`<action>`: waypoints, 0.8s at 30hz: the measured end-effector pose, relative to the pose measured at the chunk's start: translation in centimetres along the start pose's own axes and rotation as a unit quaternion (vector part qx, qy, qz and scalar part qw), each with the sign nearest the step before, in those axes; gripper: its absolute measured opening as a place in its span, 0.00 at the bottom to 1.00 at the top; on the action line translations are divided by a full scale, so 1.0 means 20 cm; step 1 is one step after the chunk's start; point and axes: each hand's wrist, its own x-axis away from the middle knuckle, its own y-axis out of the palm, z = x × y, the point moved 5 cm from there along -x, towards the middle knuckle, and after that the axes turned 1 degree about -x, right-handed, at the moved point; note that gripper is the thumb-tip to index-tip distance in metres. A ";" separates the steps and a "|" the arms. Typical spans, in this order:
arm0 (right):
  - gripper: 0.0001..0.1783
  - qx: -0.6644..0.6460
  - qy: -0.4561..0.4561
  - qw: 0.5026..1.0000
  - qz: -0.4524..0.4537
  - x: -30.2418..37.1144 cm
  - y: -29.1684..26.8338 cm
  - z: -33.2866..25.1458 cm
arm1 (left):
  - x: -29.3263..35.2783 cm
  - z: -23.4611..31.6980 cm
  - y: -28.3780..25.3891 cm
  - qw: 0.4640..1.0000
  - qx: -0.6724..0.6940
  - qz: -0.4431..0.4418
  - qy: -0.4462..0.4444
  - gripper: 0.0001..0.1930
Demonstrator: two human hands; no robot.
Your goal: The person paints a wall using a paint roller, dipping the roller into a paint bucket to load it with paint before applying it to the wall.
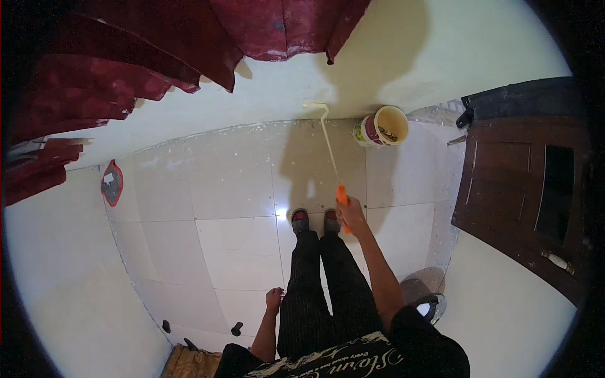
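Note:
My right hand [351, 215] is closed round the orange handle of a paint roller [329, 142]. Its long pale rod runs forward from my fist and bends near the end. The cream roller head lies at the foot of the pale wall [277, 88]; whether it touches the wall I cannot tell. Just right of the roller head, a paint bucket [392, 125] stands on the floor, with some pale paint and dark marks inside. My left hand [275, 298] hangs beside my left thigh, its fingers curled in, and nothing shows in it.
Dark red curtains [145, 44] hang over the wall at the upper left. The tiled floor [233, 246] has paint spots along the wall. A brown door [504, 183] stands at the right. A red-rimmed grey object [112, 183] lies at the left; a dark round container [432, 305] is behind my right arm.

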 end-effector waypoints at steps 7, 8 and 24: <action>0.05 0.036 0.039 0.998 0.016 0.10 0.05 -0.26 | -0.04 0.09 0.04 1.000 0.003 -0.016 -0.003 0.14; 0.07 0.061 0.022 0.998 0.005 0.00 0.06 -0.26 | -0.05 0.12 0.05 1.000 0.018 -0.019 0.002 0.14; 0.11 0.050 0.003 0.999 0.019 -0.08 0.10 -0.23 | 0.02 0.17 -0.01 0.998 0.053 -0.004 0.015 0.14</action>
